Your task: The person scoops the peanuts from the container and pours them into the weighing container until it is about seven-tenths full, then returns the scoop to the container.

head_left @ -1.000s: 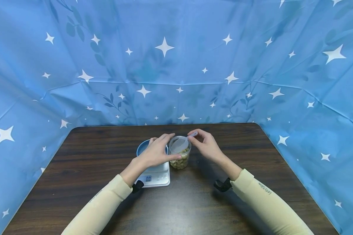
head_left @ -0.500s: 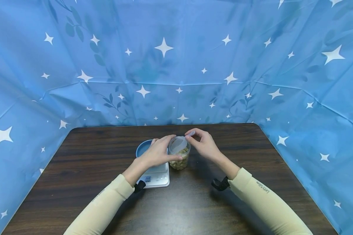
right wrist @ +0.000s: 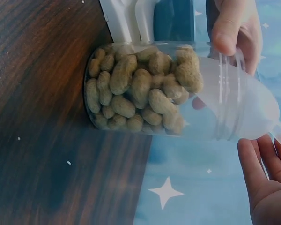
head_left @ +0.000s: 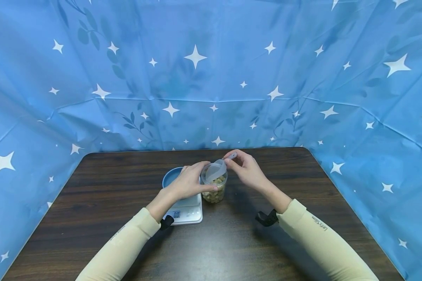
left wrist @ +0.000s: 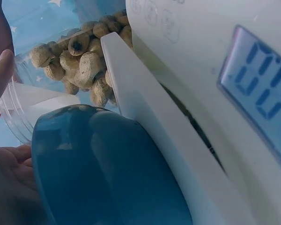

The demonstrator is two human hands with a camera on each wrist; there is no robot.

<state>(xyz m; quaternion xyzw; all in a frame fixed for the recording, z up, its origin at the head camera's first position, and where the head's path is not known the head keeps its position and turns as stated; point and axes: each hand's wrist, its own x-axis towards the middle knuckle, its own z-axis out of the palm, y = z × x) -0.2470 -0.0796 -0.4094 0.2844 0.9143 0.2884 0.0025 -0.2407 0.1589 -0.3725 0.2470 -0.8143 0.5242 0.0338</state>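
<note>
Left hand (head_left: 187, 183) gripping jar (head_left: 213, 196), right hand (head_left: 244, 168) pinching scoop (head_left: 217, 170), scale (head_left: 190, 215) reading 0.0, "LetsSlim" sleeve (head_left: 316, 236)

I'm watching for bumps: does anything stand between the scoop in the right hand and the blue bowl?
Yes. The left hand, curved round the upper part of the jar, lies between the scoop and the blue bowl. The jar's wall is in the way too, as the scoop's head sits partly inside.
</note>
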